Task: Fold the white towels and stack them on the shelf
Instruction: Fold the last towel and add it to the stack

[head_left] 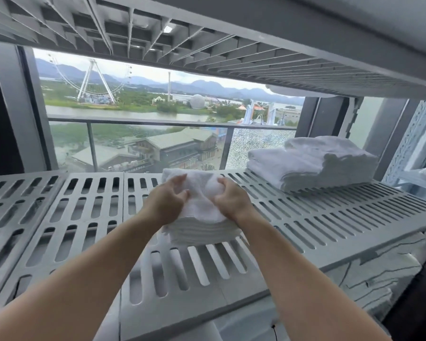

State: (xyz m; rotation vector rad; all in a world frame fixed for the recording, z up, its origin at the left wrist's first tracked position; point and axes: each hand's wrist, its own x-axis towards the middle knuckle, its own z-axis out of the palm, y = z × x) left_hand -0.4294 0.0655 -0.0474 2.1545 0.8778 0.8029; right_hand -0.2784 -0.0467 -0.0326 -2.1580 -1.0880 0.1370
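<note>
A folded white towel [202, 227] lies on the grey slotted shelf [330, 217], near its middle. My left hand [166, 200] sits on the towel's left side with fingers curled into the cloth. My right hand [231, 198] grips the top layer on the right side, bunching it. A stack of folded white towels [310, 163] rests further back on the right of the same shelf.
Another slotted shelf [207, 40] hangs low overhead. Behind the shelf is a large window with a balcony railing [158, 121]. A perforated metal upright [413, 143] stands at the right. Bare slotted shelf surface stretches to the left.
</note>
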